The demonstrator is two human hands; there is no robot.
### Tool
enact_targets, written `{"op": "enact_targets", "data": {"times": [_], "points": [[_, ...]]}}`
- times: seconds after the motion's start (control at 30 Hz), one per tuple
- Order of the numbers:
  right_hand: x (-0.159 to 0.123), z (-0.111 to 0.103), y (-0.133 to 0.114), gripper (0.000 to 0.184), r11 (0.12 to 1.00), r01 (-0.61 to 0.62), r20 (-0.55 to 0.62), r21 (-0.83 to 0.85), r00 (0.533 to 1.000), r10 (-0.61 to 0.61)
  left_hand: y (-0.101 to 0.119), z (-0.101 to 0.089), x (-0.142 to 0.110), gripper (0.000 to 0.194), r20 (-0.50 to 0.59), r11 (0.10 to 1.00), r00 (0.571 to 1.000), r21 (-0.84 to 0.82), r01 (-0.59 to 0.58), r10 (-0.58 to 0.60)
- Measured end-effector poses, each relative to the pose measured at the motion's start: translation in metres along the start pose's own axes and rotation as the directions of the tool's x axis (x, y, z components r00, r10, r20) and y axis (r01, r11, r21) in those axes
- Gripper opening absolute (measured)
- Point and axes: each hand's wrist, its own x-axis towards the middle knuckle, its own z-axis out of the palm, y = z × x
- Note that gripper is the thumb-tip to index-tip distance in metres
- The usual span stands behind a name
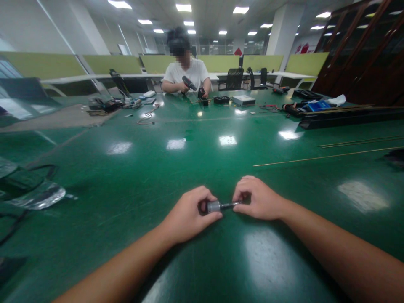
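Low over the green table, my left hand [197, 210] grips a small grey cylinder [213, 206] between thumb and curled fingers. From the cylinder's right end a thin dark shaft [225, 205] runs toward my right hand [252, 198]. Thumb and fingertips of that hand pinch the shaft's far end. Cylinder and shaft lie in one line, roughly level. What exactly this piece is I cannot make out, since the fingers cover both of its ends.
Across the green table [151, 160] a co-worker [186, 71] holds a power drill [188, 82]. Thin rods [299, 160] lie at right, near a long black bar [347, 118]. A clear plastic bag [31, 189] is at left. Electronic parts [107, 105] and a silver box [243, 100] stand farther back.
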Motion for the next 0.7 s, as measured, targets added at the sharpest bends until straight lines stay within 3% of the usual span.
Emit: {"op": "enact_targets", "data": {"times": [0.7], "points": [[0.000,-0.018,0.015,0.009,0.990,-0.025,0.123,0.139,0.992,0.008,-0.002,0.001,0.000,0.022,-0.001,1.000,1.000,0.015,-0.007,0.007]]}}
